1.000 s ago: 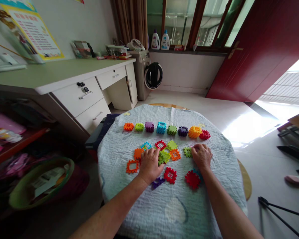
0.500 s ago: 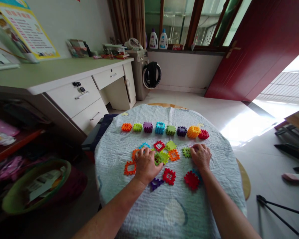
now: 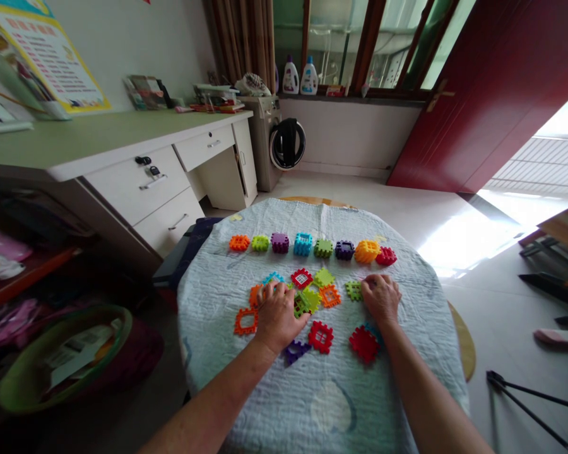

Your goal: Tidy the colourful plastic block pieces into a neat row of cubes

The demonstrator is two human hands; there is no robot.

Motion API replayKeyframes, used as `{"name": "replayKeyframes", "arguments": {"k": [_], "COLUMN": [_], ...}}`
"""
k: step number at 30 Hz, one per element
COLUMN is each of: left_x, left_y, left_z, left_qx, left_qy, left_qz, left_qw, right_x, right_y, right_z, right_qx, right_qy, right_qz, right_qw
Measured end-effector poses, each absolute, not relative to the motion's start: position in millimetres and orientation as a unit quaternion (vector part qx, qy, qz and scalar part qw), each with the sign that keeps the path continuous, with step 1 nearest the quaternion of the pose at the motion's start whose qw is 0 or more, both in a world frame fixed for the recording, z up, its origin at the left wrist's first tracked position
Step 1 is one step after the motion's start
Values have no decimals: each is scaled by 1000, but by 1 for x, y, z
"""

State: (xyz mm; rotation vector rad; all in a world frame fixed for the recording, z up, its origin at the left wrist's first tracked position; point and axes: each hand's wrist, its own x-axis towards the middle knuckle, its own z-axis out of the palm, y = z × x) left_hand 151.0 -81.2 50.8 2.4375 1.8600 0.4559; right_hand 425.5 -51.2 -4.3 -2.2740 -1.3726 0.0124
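Your two hands rest low over the cloth-covered desk (image 3: 265, 410) in the middle of the frame, well apart. Your right hand (image 3: 382, 299) is bent inward with its fingers curled at the right edge of a green toothed piece (image 3: 353, 291); the tips are hidden, so you cannot tell whether they pinch it. That piece lies flat, left of your right hand and nearer to it than to your left; roughly square, it shows no clear long axis. Your left hand (image 3: 279, 315) lies palm down, partly open, fingers arched over an orange piece (image 3: 254, 295), thumb apart toward the lime-green pieces (image 3: 310, 300) just right of it. Whether it grips anything is hidden. Your forearms slant in from the lower edge.
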Motion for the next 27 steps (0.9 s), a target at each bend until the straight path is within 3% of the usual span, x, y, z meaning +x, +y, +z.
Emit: {"name": "replayKeyframes", "arguments": {"k": [14, 21, 27], "left_x": [152, 184, 213], "left_y": [-58, 17, 88], "left_z": [66, 102, 99], "left_qx": [810, 871, 905], "left_qy": [543, 440, 395], "left_qz": [215, 216, 156], "left_qw": [56, 44, 22], "right_x": [415, 414, 412], "right_y": [-51, -51, -52], "right_z": [-2, -1, 1], "right_qx": [-792, -794, -793], "right_qy": [-575, -579, -582], "right_qz": [-38, -48, -53], "right_qw": [200, 178, 175]}}
